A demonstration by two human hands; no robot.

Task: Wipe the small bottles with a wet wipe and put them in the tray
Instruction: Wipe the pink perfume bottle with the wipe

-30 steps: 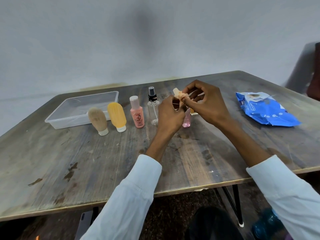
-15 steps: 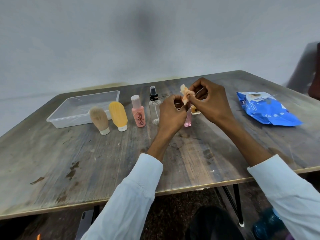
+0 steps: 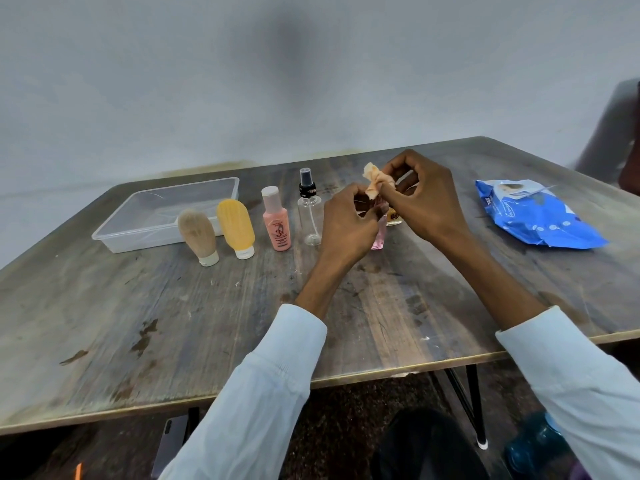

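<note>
- Right hand (image 3: 420, 202) pinches the wipe (image 3: 374, 180) at its fingertips.
- Left hand (image 3: 348, 223) grips the pink bottle (image 3: 379, 237), just below the wipe.

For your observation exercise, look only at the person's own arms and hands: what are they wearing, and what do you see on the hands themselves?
Both arms wear long, loose sleeves of pale, bluish-white cloth, the left sleeve and the right sleeve ending in plain cuffs partway up the forearm. The left hand and right hand are bare: no gloves, and no ring, watch or bracelet shows.
</note>
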